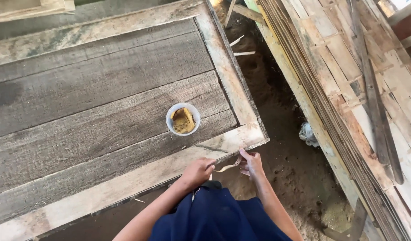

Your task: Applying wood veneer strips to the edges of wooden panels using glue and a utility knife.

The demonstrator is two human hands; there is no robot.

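Both hands pinched a thin pale strip (228, 167) at the platform's (125, 89) near right corner — left hand (199, 170) closed, right hand (252, 163) fingertip-gripping. Risk judged: strip snapping or slipping if overpulled — bowl (183, 119) sat nearby.

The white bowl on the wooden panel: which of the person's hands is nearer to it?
Left. The left hand is just below the white bowl, at the wooden panel edge; the right hand is farther, below and right, both pinching a thin strip.

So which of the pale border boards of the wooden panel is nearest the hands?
The bottom border board, running along the panel edge beside both hands; the right-side board runs away from them.
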